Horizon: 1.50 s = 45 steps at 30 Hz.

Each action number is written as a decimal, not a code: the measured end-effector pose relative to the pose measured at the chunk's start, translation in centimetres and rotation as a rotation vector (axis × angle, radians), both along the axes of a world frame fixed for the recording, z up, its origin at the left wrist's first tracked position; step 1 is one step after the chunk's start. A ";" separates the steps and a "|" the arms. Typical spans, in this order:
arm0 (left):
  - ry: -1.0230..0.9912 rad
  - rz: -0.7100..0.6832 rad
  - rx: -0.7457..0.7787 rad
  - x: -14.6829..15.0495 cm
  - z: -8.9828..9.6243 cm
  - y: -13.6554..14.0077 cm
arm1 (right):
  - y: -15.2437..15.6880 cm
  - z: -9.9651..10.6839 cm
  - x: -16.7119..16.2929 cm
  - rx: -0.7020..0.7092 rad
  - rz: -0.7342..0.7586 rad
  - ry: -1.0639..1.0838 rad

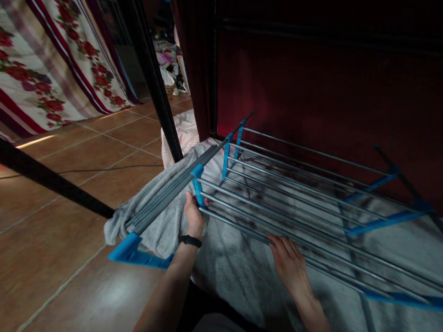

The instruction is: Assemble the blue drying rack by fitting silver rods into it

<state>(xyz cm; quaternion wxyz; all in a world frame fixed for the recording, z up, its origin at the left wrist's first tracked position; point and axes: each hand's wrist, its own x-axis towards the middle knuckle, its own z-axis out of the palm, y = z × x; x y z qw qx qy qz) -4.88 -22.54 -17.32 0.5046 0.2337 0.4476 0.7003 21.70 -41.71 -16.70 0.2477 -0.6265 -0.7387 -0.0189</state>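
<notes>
A drying rack of grey metal rods (244, 193) and blue plastic brackets (197, 184) lies across a grey blanket (228, 262). My left hand (194, 216), with a dark band at the wrist, grips the rack's near left corner by a blue bracket. Its thumb shows on the left side, and its other fingers are mostly hidden behind the bracket. Farther right, my right hand (288, 260) has its fingers curled over the nearest rod, with the thumb out of sight. A bundle of folded grey tubes (168, 197) runs along the rack's left side, ending in a blue end piece (137, 253).
A dark red panel (295, 91) stands behind the rack. Black metal posts (153, 76) rise at the left, one slanting low across the tiled floor (63, 200). A thin cable (98, 169) crosses the tiles. A floral curtain (50, 60) hangs at the far left.
</notes>
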 end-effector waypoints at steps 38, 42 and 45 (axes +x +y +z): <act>0.020 -0.054 -0.002 -0.2 -0.7 0.5 | 2.0 0.3 -2.7 -0.038 0.006 -0.120; 0.029 -0.093 0.037 -0.3 -0.7 0.5 | 1.9 0.2 -2.9 -0.042 0.003 -0.090; 0.021 -0.111 0.055 -0.4 -0.7 0.4 | 2.0 0.3 -3.1 -0.037 0.001 -0.070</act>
